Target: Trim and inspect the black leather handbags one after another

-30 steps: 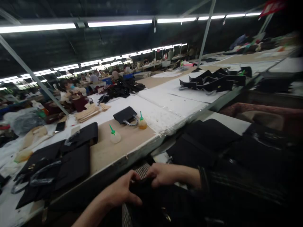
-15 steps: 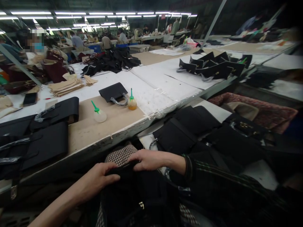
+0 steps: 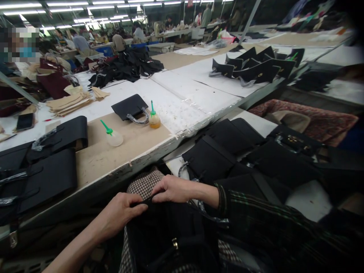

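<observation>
1. Bench (image 3: 184, 102): covered with white and tan sheeting, presumably so that goods are not scuffed. It is bounded by a front edge (image 3: 155, 150) running diagonally beyond both hands. Exposed white sheeting is seen between the bottles and the standing black pieces (image 3: 258, 70).
2. Right-hand bags (image 3: 209, 159): laid overlapping on a pale lower surface (image 3: 257, 123), probably for easy reach. Sideways room for the right forearm is narrowed by them.
3. Left-hand bags (image 3: 52, 174): grouped near the front edge, their handles wrapped in clear film, apparently against scratches.
4. Held bag (image 3: 153, 231): positioned below bench level, close to the body, against checked cloth (image 3: 145, 184). Lap support is suspected; the underside is hidden. Inner detail is lost in darkness.
5. Left hand (image 3: 121, 208) and right hand (image 3: 173, 189): the held bag's upper edge is pinched by each, between thumb and forefinger, seemingly so that this edge is steadied. Little room is left between the fingertips; more is offered outward of the left forearm.
6. Clear bottle (image 3: 115, 139) and amber bottle (image 3: 154, 121): set back from the front edge, perhaps so that knocks are avoided.
7. Gold clasp (image 3: 175, 243): seen on the held bag, untouched by either hand.
</observation>
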Demonstrator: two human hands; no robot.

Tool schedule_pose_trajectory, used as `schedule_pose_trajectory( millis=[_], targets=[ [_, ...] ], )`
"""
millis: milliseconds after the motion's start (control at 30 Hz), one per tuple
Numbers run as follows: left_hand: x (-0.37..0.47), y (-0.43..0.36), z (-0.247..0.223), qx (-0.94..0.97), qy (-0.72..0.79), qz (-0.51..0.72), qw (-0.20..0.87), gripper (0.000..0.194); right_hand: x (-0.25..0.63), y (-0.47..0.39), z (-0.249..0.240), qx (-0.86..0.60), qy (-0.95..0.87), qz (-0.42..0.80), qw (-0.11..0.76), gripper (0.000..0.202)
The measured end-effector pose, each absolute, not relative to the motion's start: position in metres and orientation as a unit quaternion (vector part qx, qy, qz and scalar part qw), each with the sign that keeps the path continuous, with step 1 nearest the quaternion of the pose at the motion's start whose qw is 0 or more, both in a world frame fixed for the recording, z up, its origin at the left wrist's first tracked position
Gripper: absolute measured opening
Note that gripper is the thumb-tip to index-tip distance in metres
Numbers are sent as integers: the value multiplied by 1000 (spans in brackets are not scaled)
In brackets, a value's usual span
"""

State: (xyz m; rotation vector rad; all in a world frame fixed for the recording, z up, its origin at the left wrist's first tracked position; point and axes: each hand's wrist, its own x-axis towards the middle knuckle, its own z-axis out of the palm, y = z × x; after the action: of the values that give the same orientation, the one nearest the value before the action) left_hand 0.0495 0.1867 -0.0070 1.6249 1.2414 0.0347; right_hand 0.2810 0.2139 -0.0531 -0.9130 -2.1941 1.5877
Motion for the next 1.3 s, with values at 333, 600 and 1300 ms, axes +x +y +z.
schedule_pose_trajectory(
  millis=[333, 600, 1300],
  targets=[
    [37, 182, -33, 578, 524, 93, 619, 23, 268, 213, -51, -370, -721, 572, 124, 19],
    [26, 177, -37, 647, 520, 167, 532, 14, 261, 214, -56, -366, -748, 540, 124, 19],
    [27, 183, -46, 804, 455, 137, 357, 9, 266, 208, -64, -394, -746, 518, 142, 21]
  ],
)
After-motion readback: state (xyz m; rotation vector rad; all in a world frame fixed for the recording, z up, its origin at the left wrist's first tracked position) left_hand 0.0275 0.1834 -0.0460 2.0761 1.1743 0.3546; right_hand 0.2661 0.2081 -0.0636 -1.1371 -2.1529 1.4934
